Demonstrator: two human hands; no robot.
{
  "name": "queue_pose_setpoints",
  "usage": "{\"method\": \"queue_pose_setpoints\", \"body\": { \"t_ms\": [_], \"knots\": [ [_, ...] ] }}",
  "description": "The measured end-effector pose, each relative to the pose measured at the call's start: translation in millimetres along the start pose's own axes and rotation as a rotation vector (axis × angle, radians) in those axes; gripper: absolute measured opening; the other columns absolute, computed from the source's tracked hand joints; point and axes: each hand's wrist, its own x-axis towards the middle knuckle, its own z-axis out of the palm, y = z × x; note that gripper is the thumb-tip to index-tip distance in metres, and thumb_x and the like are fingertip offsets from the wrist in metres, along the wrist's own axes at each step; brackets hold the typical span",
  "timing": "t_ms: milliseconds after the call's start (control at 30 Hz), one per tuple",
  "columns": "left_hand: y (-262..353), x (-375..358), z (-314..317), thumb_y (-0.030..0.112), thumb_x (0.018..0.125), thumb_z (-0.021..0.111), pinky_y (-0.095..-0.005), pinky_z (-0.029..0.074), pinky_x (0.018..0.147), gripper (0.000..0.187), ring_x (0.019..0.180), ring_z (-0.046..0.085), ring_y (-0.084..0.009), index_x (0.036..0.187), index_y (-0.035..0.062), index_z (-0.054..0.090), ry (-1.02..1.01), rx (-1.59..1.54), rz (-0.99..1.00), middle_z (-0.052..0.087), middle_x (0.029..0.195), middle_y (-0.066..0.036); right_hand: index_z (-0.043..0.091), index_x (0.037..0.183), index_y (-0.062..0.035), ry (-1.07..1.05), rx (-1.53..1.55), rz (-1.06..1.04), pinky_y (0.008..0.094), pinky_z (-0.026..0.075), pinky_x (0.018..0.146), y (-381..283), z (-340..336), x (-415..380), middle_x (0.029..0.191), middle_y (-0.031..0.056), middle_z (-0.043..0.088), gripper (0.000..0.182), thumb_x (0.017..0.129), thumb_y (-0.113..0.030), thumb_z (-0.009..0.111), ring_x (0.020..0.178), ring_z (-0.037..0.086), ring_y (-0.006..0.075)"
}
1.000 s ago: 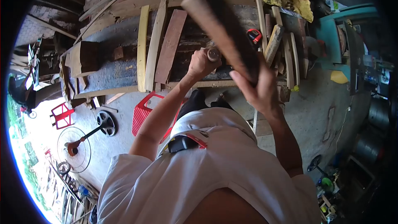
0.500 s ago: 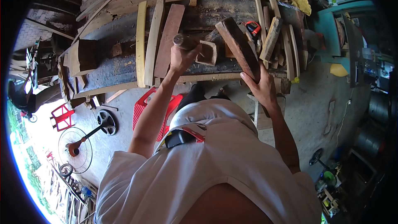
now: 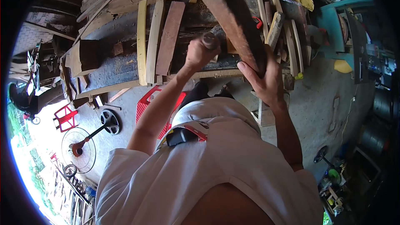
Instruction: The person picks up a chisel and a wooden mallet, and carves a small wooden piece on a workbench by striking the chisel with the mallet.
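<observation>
From the head camera, looking straight down over the person's white shirt, the right hand (image 3: 266, 84) sits right of centre with its fingers wrapped around the lower end of a long dark wooden board (image 3: 233, 21), which slants up toward the top middle of the frame and is lifted off the bench. The left hand (image 3: 199, 54), just left of it near the centre, is closed in a fist around a round-ended tool handle (image 3: 209, 40) — what kind of tool cannot be made out, since the working end is hidden. Both hang over the workbench (image 3: 112, 73), a dark, worn surface crossing the upper half of the frame, littered with pale slats and a reddish plank (image 3: 168, 37). A red stool (image 3: 146, 110) stands on the concrete floor below the bench edge, and a fan (image 3: 79, 150) lies at lower left. To my eye the board wants a firm grip low down and its far end steadied — it looks heavy and could swing into the stacked slats at upper right.
</observation>
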Motion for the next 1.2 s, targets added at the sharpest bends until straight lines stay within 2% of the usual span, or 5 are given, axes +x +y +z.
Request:
{"method": "queue_pose_setpoints", "body": {
  "t_ms": [267, 400, 500, 1033, 1200],
  "knots": [
    [14, -11, 28, 0.039, 0.073, 0.080, -0.0487, 0.058, 0.078, 0.036, 0.083, 0.071, -0.0403, 0.096, 0.0113, 0.076, -0.003, 0.328, 0.196, 0.072, 0.085, -0.020, 0.057, 0.110, -0.0013, -0.160, -0.299, 0.024, 0.0461, 0.055, 0.064, 45, 9, -10, 0.079, 0.0226, 0.069, 0.051, 0.088, -0.045, 0.073, 0.075, 0.071, 0.0415],
    [18, -2, 7, 0.026, 0.072, 0.084, -0.0418, 0.058, 0.077, 0.037, 0.089, 0.072, -0.0343, 0.103, 0.0091, 0.073, -0.195, 0.445, 0.079, 0.073, 0.091, -0.018, 0.056, 0.120, 0.0004, -0.040, -0.189, 0.057, 0.0460, 0.055, 0.072, 52, 9, -19, 0.091, 0.0266, 0.070, 0.057, 0.088, -0.043, 0.073, 0.087, 0.071, 0.0436],
    [-11, 10, -27, 0.005, 0.082, 0.076, -0.0286, 0.055, 0.070, 0.012, 0.076, 0.067, -0.0099, 0.092, 0.0066, 0.070, -0.273, -0.074, 0.053, 0.072, 0.085, -0.002, 0.055, 0.125, 0.0015, -0.058, -0.224, 0.142, 0.0455, 0.055, 0.076, 59, 2, -27, 0.097, 0.0274, 0.070, 0.061, 0.088, -0.043, 0.074, 0.091, 0.070, 0.0441],
    [-5, 13, -43, 0.011, 0.076, 0.080, -0.0309, 0.056, 0.081, 0.028, 0.089, 0.067, -0.0130, 0.101, 0.0048, 0.068, -0.315, 0.009, 0.033, 0.072, 0.101, -0.007, 0.057, 0.118, -0.0006, -0.087, -0.200, 0.187, 0.0465, 0.057, 0.070, 46, 9, -29, 0.083, 0.0232, 0.071, 0.061, 0.086, -0.051, 0.073, 0.079, 0.073, 0.0400],
    [-12, 8, -33, 0.023, 0.077, 0.084, -0.0361, 0.056, 0.087, 0.044, 0.097, 0.070, -0.0193, 0.113, 0.0032, 0.067, -0.164, 0.218, 0.268, 0.072, 0.110, -0.013, 0.057, 0.119, -0.0016, -0.119, -0.147, 0.115, 0.0452, 0.056, 0.071, 18, 24, -4, 0.090, 0.0241, 0.070, 0.056, 0.086, -0.043, 0.075, 0.083, 0.072, 0.0420]
  ]
}}
